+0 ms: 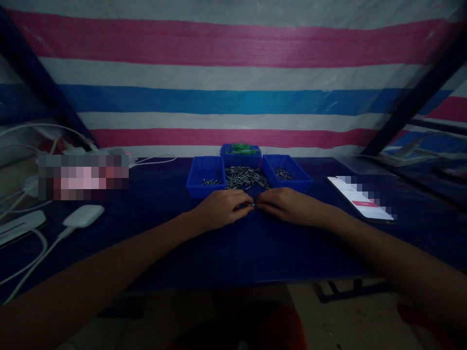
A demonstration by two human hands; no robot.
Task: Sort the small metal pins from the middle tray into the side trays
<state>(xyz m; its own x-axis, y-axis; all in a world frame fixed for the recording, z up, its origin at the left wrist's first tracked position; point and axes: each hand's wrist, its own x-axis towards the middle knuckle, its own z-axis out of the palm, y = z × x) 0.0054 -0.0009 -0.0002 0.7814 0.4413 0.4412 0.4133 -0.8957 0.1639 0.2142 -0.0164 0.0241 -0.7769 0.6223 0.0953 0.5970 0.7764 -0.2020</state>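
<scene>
We've got small silvery metal piece pinched in left hand; right hand bunched just beside, can't tell if gripping. Shiny metal pins piled toward back edge of blue table.

A sheet of white, pink and blue stripes forms the far wall, its bands running across from left to right with slight wrinkles. A dark post slants at left, another post at right. The blue table spans the scene. Below its near edge shows a dull floor, with a dark frame at right. The light is dim, the sheet brightest.
</scene>
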